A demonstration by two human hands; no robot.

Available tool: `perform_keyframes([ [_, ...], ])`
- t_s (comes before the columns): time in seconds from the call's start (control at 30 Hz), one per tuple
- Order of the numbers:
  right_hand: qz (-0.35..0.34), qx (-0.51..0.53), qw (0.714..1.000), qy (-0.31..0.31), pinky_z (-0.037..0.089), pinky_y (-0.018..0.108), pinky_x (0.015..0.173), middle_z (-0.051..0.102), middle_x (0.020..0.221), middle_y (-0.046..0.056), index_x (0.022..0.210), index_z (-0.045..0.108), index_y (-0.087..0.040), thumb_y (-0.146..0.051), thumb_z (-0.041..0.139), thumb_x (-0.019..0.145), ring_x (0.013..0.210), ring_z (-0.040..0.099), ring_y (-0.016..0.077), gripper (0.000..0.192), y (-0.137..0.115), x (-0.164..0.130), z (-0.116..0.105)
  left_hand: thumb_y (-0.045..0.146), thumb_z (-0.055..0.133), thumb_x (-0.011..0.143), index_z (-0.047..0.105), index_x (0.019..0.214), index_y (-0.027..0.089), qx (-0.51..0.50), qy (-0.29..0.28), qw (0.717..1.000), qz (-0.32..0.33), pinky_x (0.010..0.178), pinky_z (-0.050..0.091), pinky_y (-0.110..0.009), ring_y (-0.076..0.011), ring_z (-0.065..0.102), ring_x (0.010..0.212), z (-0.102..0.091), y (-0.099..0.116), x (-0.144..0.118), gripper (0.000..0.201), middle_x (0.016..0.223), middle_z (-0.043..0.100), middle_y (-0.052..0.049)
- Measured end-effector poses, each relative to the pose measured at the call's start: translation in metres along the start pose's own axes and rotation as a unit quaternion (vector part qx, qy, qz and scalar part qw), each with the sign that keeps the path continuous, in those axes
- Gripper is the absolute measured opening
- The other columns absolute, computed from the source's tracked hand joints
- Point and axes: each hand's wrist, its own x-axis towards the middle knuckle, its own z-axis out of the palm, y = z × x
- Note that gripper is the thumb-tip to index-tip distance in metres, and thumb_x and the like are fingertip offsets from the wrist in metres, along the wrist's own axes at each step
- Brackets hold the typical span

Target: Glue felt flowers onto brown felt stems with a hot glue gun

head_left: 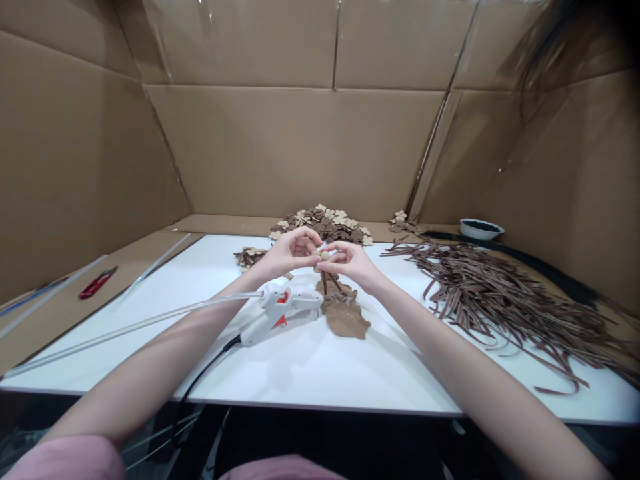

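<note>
Close together, the left hand (295, 252) and the right hand (353, 263) both pinch a small light-tan flower (324, 256), thumb and index fingertips nearly closed on it, the other fingers loosely curled. Fingertips cover part of its outline, so the petals are hard to count. Brown strips (325, 283) slant below it; whether they join the flower cannot be told. Underneath lies a ragged brown piece (347, 320), its far end partly hidden. Just left, a white glue gun (280, 303) has its nozzle in front of that piece's edge; its black cord (200, 371) disappears past the table's front edge. Farther out are a heap of flower cutouts (330, 227), overlapping too much to count, and a tangle of brown strands (500, 287). Blurred dark hair (543, 47) crosses the upper right corner.
</note>
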Motion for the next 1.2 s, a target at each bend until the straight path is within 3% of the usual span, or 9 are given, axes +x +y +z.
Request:
perform_keyframes([
  [0.53,-0.023,-0.021,1.0,0.007,0.038,0.024,0.055,0.062,0.058,-0.002,0.093,0.063,-0.014,-0.038,0.081,0.056,0.053,0.053,0.0112,0.048,0.0027,0.0007,0.0017,0.034,0.073,0.075,0.054,0.102,0.015,0.01,0.001,1.0,-0.002,0.064,0.049,-0.023,-0.0138,0.063,0.071,0.0001,0.0002,-0.0006,0.037,0.076,0.065,-0.003],
  [0.9,-0.003,0.008,1.0,0.021,0.046,0.027,0.061,0.065,0.066,0.001,0.092,0.066,-0.014,-0.036,0.083,0.055,0.062,0.062,0.015,0.046,-0.0013,-0.0023,0.0016,0.032,0.07,0.078,0.054,0.102,0.015,-0.013,0.037,0.999,-0.029,0.061,0.046,-0.021,-0.0117,0.06,0.067,-0.0018,0.0004,0.001,0.034,0.075,0.063,-0.002],
  [1.2,-0.004,0.025,1.0,0.009,0.05,0.03,0.069,0.07,0.078,0.005,0.083,0.07,-0.014,-0.039,0.081,0.059,0.072,0.065,0.0179,0.036,0.0007,-0.0019,0.0,0.034,0.068,0.079,0.055,0.101,0.016,-0.006,0.058,0.998,-0.011,0.063,0.047,-0.022,-0.0104,0.058,0.065,-0.0044,-0.0003,0.001,0.032,0.075,0.061,-0.001],
])
